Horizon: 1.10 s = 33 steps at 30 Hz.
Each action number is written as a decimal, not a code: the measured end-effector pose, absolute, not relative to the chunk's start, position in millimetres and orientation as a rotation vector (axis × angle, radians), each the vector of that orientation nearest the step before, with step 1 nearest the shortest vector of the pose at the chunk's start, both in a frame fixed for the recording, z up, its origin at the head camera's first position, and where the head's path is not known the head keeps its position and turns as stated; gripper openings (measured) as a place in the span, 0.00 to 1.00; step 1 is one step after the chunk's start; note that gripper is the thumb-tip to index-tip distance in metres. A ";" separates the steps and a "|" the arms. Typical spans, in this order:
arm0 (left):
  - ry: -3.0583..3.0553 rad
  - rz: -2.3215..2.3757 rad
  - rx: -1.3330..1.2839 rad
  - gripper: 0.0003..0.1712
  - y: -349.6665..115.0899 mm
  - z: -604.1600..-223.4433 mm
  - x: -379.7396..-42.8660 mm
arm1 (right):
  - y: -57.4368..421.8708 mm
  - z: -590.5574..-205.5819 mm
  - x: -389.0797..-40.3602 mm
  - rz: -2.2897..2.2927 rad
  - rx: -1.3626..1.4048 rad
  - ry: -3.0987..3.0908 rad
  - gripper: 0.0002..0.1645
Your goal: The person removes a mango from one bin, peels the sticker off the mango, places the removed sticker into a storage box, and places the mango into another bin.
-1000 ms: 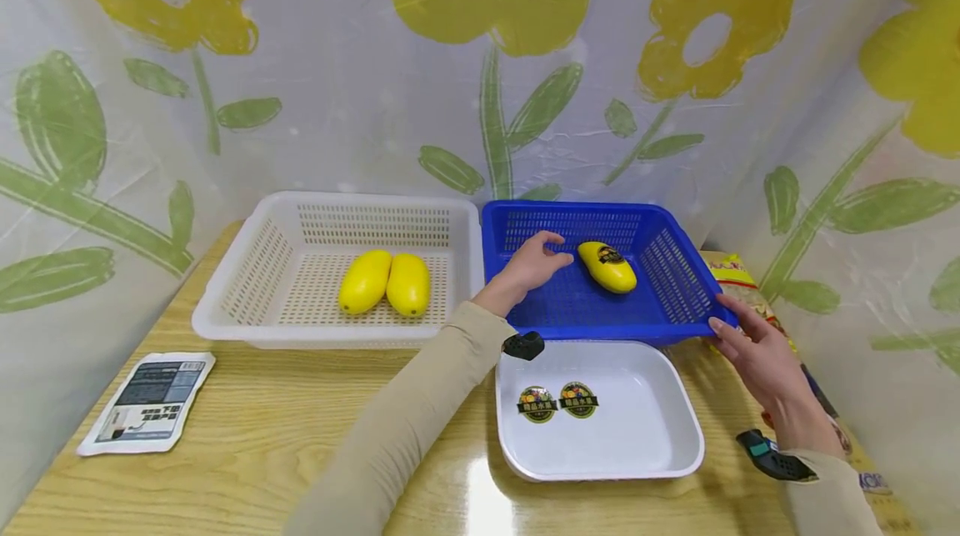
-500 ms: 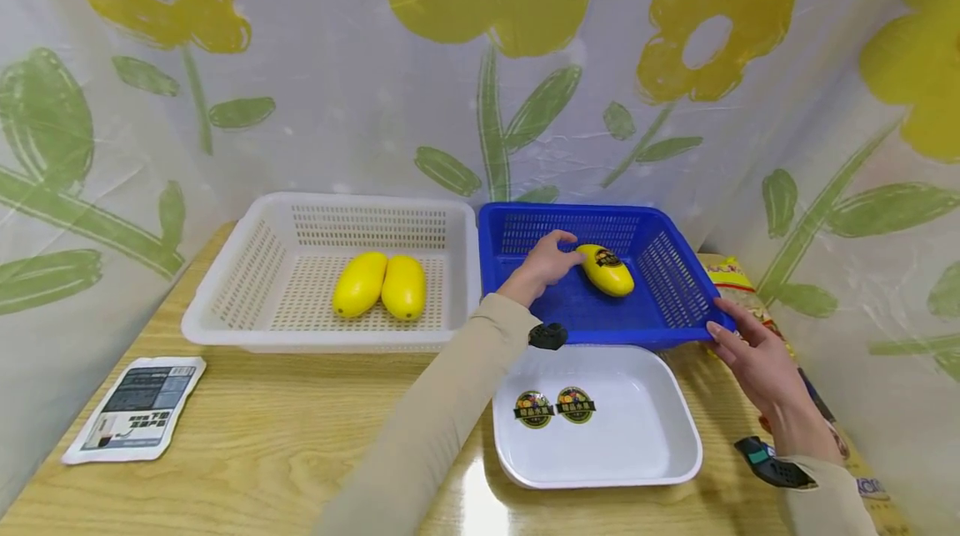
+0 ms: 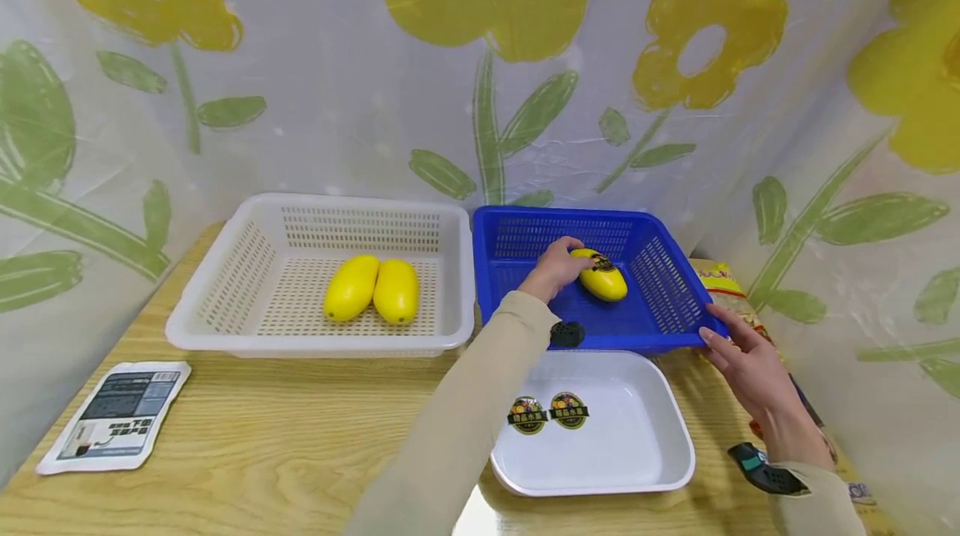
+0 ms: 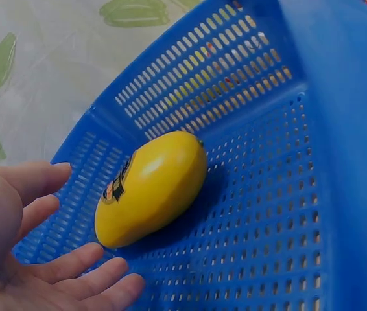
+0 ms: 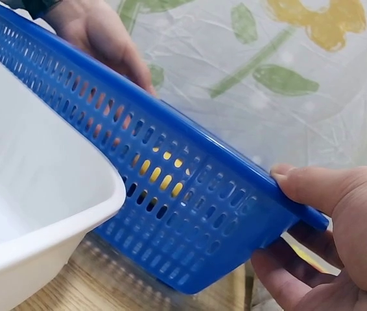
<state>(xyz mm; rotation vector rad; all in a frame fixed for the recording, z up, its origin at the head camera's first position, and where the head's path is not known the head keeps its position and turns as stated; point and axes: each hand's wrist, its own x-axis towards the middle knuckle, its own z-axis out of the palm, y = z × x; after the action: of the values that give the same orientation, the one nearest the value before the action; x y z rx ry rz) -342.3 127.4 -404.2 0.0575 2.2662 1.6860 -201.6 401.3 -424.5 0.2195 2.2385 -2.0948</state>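
A yellow mango (image 3: pixel 604 280) with a dark round sticker lies in the blue basket (image 3: pixel 600 334). My left hand (image 3: pixel 558 268) reaches into that basket at the mango's sticker end. In the left wrist view, the left hand's fingers (image 4: pixel 73 262) are spread, the thumb on one side and the fingertips right by the fruit. Thumb on top and fingers beneath, my right hand (image 5: pixel 358 233) grips the blue basket's rim at its near right corner. Two more mangoes, one left (image 3: pixel 352 289) and one right (image 3: pixel 396 293), rest side by side in the white basket (image 3: pixel 315 343).
In front of the blue basket stands a white tray (image 3: pixel 615 436) with two round stickers, one left (image 3: pixel 527 416) and one right (image 3: pixel 569 411), on it. A white printed packet (image 3: pixel 116 418) lies at the table's left. A yellow packet (image 3: pixel 720 278) sits right of the blue basket, partly hidden.
My left hand has moved right, up to the mango, and its thumb now overlaps the sticker. My right hand stays on the basket's corner. The whole scene shifts slightly left in the head view.
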 end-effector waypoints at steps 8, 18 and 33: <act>2.257 1.679 0.046 0.23 126.1 -397.0 -345.4 | 401.9 -421.2 -203.4 -2.086 0.214 2.260 0.47; 2.229 1.632 0.082 0.23 127.1 -397.8 -348.6 | 403.9 -420.7 -202.4 -2.116 0.221 2.243 0.46; 2.186 1.544 0.171 0.22 137.4 -400.3 -347.2 | 401.2 -422.4 -200.4 -2.089 0.253 2.247 0.46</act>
<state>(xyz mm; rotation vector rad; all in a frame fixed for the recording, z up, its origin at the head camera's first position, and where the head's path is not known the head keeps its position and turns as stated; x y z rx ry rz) -347.2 137.4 -400.3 0.1708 2.1857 1.5437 -200.4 401.2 -422.4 0.2526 2.2471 -2.0893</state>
